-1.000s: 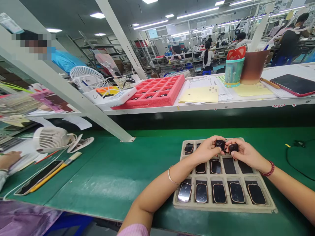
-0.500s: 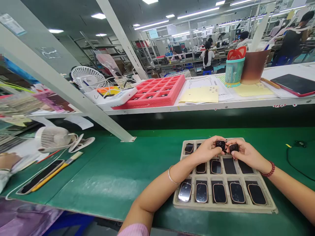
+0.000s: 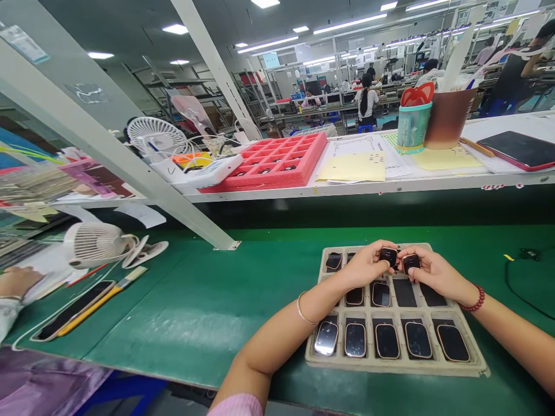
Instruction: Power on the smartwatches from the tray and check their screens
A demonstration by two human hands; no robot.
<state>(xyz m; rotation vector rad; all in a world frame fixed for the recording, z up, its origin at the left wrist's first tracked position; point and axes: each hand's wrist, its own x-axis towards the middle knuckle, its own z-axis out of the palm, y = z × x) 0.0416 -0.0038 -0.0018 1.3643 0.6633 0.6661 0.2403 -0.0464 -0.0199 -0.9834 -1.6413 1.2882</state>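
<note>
Above the back row of a beige tray point(image 3: 373, 365), each of my hands pinches a small smartwatch body with a dark screen and gold rim. My left hand point(image 3: 367, 263) grips one smartwatch point(image 3: 388, 256) between thumb and fingers. Close beside it, a second smartwatch point(image 3: 411, 263) is in the closed fingers of my right hand point(image 3: 436, 274). More watches lie face up in the tray's pockets, among them a front-row watch point(image 3: 387, 341). Two pockets in the middle row, such as the dark-lined pocket point(image 3: 404, 293), hold no watch. My hands hide part of the back row.
A white fan point(image 3: 93, 245), a yellow-handled brush point(image 3: 99, 303) and a phone point(image 3: 73, 309) lie to the left, near another person's hand point(image 3: 19, 282). A shelf behind carries a red foam tray point(image 3: 303, 167), papers and cups point(image 3: 446, 118). A black cable point(image 3: 515, 289) lies at right.
Both hands stay almost in place; the watch in my right hand has shifted and tilted very slightly. At far left, the other person's hand has moved a little.
</note>
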